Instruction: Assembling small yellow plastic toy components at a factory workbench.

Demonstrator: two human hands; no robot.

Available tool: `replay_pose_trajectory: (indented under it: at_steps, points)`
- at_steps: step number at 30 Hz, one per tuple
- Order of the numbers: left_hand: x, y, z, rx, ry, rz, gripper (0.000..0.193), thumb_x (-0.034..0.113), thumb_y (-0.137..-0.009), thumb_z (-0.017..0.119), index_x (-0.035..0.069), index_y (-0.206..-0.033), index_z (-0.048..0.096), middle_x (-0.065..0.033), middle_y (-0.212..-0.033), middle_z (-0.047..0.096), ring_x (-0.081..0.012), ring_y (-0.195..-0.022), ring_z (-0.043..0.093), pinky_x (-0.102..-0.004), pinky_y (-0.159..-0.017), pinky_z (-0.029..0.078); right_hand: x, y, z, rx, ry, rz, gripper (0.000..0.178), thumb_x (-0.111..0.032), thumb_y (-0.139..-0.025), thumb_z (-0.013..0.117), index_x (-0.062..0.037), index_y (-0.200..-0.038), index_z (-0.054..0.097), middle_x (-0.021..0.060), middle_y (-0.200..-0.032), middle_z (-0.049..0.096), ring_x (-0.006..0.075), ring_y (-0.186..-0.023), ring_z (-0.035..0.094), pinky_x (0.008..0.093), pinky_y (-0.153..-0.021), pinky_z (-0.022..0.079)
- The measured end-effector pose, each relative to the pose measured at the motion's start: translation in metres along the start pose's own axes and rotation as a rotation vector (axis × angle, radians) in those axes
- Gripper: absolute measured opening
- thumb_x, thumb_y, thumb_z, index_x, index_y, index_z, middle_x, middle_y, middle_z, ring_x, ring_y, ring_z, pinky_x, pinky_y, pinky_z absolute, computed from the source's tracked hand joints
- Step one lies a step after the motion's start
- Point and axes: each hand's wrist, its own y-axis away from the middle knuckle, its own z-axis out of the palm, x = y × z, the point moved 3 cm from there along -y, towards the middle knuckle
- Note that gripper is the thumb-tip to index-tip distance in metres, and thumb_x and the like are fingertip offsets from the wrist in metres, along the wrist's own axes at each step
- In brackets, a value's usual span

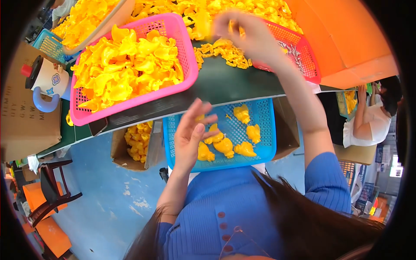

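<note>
My left hand (190, 136) is raised over the near left part of a blue plastic basket (272, 134), its fingers spread and nothing visible in them. Inside that basket lie several rounded yellow plastic figures (224, 147), spaced apart. My right hand (249, 37) reaches forward above the table and is smeared by motion. Yellow parts show right beside its fingers, and whether it holds one is unclear. Below it is a strip of small yellow pieces (227, 52). A red basket (310, 56) with small silvery metal pieces (292, 54), perhaps screws, stands just right of this hand.
A pink basket (188, 52) heaped with yellow plastic shells stands on the dark green table (221, 84). To its left are a handled cup (50, 78) and a cardboard box (30, 117). A large orange box (346, 39) is at right. Another person (368, 117) sits far right.
</note>
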Motion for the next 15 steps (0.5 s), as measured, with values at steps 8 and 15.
replay_pose_trajectory:
  at_steps: [8, 15]
  points:
    - [-0.015, -0.004, 0.019, 0.044, 0.171, 0.156, 0.051, 0.028, -0.094, 0.043, 0.009, -0.138, 0.025, -0.0140, -0.132, 0.041, -0.0217, -0.115, 0.048, -0.0352, -0.092, 0.046, -0.049, 0.119, 0.039, -0.223, -0.112, -0.143, 0.016, -0.010, -0.071, 0.070, -0.0037, -0.083, 0.060, 0.0066, -0.089, 0.059, 0.0204, -0.081, 0.056, 0.0328, -0.071, 0.044]
    - [-0.011, -0.006, 0.016, 0.079, 0.456, -0.006, 0.047, 0.034, -0.095, 0.038, 0.008, -0.134, 0.031, -0.0165, -0.128, 0.044, -0.0278, -0.108, 0.055, -0.0351, -0.089, 0.049, 0.061, 0.095, 0.054, 0.053, 0.695, 0.189, 0.016, -0.013, -0.077, 0.063, -0.0029, -0.090, 0.061, 0.0071, -0.090, 0.054, 0.0222, -0.075, 0.055, 0.0321, -0.061, 0.047]
